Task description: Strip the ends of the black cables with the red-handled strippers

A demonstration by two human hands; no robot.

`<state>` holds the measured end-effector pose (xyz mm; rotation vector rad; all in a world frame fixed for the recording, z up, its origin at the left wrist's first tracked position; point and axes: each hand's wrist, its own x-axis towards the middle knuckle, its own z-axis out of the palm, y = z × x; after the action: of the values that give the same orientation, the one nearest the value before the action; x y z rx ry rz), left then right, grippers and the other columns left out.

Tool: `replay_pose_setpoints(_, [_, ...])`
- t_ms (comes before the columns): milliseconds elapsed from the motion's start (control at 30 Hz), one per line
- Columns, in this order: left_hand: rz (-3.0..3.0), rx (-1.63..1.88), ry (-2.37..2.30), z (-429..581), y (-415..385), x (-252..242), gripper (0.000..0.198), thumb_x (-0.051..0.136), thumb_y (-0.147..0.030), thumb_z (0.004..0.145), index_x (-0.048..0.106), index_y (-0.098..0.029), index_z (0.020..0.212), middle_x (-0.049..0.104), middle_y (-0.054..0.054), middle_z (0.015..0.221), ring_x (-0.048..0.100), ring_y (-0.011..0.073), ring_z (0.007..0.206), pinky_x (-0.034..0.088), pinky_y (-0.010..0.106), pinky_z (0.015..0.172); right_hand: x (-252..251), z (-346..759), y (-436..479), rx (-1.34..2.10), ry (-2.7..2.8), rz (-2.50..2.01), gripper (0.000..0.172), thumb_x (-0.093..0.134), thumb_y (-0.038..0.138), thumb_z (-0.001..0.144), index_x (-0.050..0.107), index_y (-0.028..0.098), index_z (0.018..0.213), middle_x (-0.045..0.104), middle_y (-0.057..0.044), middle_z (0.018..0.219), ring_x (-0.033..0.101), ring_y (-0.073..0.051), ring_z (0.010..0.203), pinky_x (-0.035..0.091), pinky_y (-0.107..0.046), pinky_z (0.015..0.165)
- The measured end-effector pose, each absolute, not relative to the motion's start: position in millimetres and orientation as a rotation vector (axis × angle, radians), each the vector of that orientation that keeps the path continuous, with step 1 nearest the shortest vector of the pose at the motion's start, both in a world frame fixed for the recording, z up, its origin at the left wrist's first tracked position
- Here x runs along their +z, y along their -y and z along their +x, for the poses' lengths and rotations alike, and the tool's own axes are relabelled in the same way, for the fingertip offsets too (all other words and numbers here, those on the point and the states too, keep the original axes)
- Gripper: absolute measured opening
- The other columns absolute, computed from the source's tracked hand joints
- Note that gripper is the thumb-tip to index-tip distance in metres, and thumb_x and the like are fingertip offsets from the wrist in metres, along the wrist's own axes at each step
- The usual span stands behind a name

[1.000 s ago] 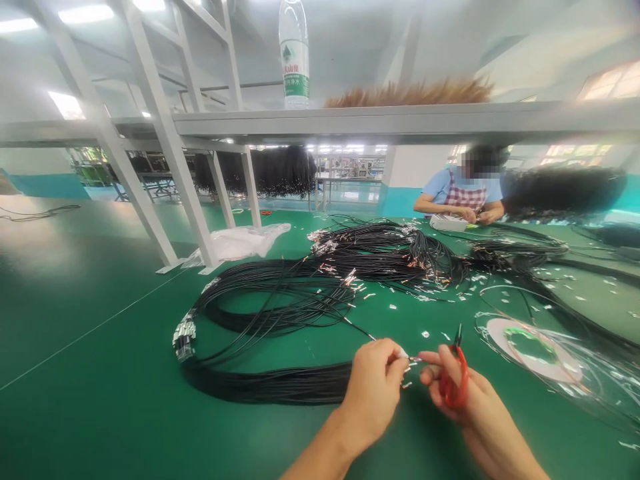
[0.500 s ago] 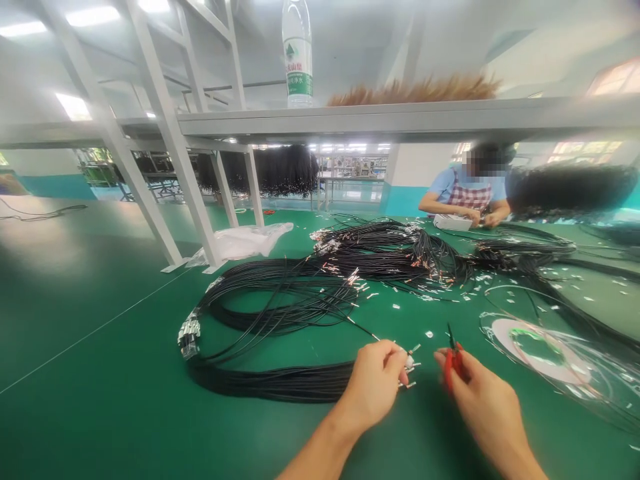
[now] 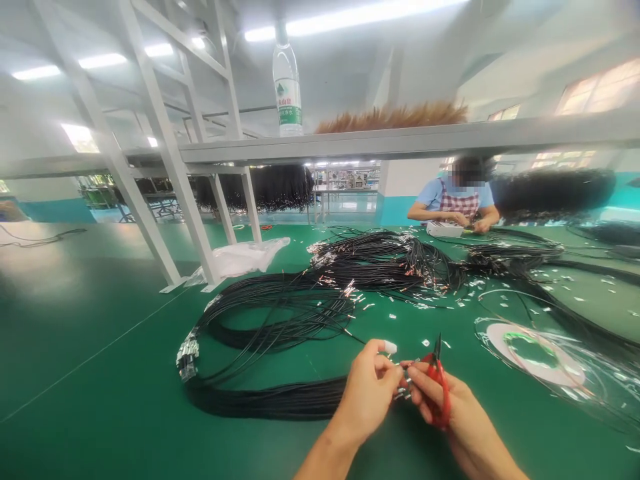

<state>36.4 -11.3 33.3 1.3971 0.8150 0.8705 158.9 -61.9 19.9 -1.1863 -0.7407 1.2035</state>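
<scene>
In the head view my left hand point(image 3: 369, 385) is closed, pinching the end of a black cable, with a white cover on one fingertip. A bundle of black cables point(image 3: 270, 400) runs from the left to beneath this hand, its pale ends showing past the fingers. My right hand point(image 3: 457, 407) holds red-handled scissors point(image 3: 445, 399) against the palm, dark blades pointing up and away. Its thumb and forefinger meet the left fingertips at the cable end. What lies exactly between the fingertips is too small to make out.
A looped cable bundle with silvery connectors point(image 3: 188, 357) lies left. Behind are heaped black cables point(image 3: 380, 263) and white scraps. At right rests a white reel point(image 3: 500, 340) with loose wire. Shelf legs point(image 3: 165, 147) and a plastic bag point(image 3: 245, 259) stand back left. A co-worker point(image 3: 457, 200) sits across.
My right hand has moved left with the scissors, and its fingertips now meet my left hand's. The scissors have turned more upright. The camera view has tilted up slightly.
</scene>
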Motion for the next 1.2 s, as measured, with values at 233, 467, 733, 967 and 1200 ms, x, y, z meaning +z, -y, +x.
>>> replay_pose_setpoints(233, [1.633, 0.997, -0.958, 39, 27, 44, 0.018, 0.050, -0.016, 0.080, 0.054, -0.018, 0.097, 0.062, -0.001, 0.069, 0.052, 0.0124, 0.064, 0.038, 0.025, 0.064, 26, 162, 66, 1.200, 0.616, -1.104, 0.036, 0.076, 0.048, 0.068, 0.069, 0.016, 0.082, 0.056, 0.003, 0.052, 0.039, -0.007, 0.041, 0.024, -0.019, 0.040])
replay_pose_setpoints(467, [1.058, 0.435, -0.477, 11, 16, 58, 0.036, 0.072, -0.036, 0.069, 0.055, -0.013, 0.090, 0.056, -0.002, 0.059, 0.035, 0.0040, 0.043, 0.025, 0.023, 0.051, 33, 161, 72, 1.395, 0.804, -0.887, 0.031, 0.074, 0.046, 0.073, 0.069, 0.015, 0.073, 0.050, 0.004, 0.039, 0.035, -0.005, 0.035, 0.025, -0.019, 0.042])
replay_pose_setpoints(733, [1.261, 0.808, -0.754, 25, 22, 50, 0.035, 0.066, -0.023, 0.072, 0.046, -0.013, 0.100, 0.064, 0.002, 0.067, 0.047, 0.0082, 0.053, 0.035, 0.023, 0.057, 21, 179, 59, 1.260, 0.509, -1.029, 0.035, 0.079, 0.044, 0.067, 0.071, 0.015, 0.084, 0.055, 0.003, 0.048, 0.037, -0.004, 0.038, 0.019, -0.016, 0.037])
replay_pose_setpoints(967, [1.572, 0.993, -1.035, 33, 23, 39, 0.031, 0.056, -0.019, 0.078, 0.046, -0.017, 0.107, 0.068, 0.000, 0.073, 0.059, 0.0148, 0.067, 0.043, 0.026, 0.066, 12, 161, 58, 1.265, 0.663, -1.083, 0.038, 0.076, 0.052, 0.065, 0.065, 0.015, 0.071, 0.055, 0.002, 0.049, 0.037, -0.003, 0.035, 0.015, -0.016, 0.036])
replay_pose_setpoints(1200, [1.637, 0.920, -1.040, 27, 22, 42, 0.028, 0.058, -0.018, 0.076, 0.051, -0.017, 0.103, 0.068, 0.002, 0.079, 0.059, 0.0152, 0.071, 0.044, 0.027, 0.068, 9, 154, 56, 1.260, 0.734, -1.138, 0.044, 0.076, 0.057, 0.061, 0.062, 0.016, 0.071, 0.055, 0.004, 0.046, 0.041, -0.005, 0.035, 0.022, -0.017, 0.037])
